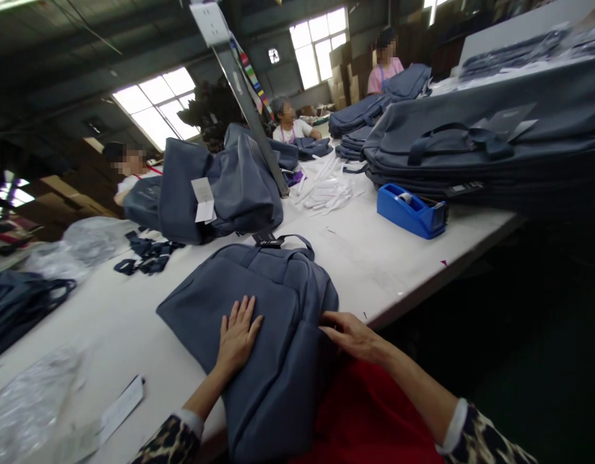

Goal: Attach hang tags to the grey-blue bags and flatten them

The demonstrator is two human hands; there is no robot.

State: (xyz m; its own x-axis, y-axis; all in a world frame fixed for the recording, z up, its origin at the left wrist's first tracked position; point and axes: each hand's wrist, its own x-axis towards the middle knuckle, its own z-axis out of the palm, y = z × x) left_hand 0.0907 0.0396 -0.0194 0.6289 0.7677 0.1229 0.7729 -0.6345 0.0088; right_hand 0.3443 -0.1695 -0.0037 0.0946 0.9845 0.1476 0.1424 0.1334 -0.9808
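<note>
A blue-grey backpack (258,303) lies on the white table in front of me, its lower part reaching over the near edge. My left hand (238,332) rests flat on its front panel with the fingers spread. At the right side of the bag, my right hand (350,334) has thumb and fingers closed on the side edge; the fingertips are partly hidden in the fabric. A carry handle loop (297,243) and a dark tag (267,240) show at the top of the bag.
A blue tape dispenser (410,209) stands near the right table edge, before a tall stack of bags (490,142). More bags (214,187) surround a metal post (253,116). Straps (147,252), plastic wrap (31,399) and cards (122,407) lie left. Several people sit beyond.
</note>
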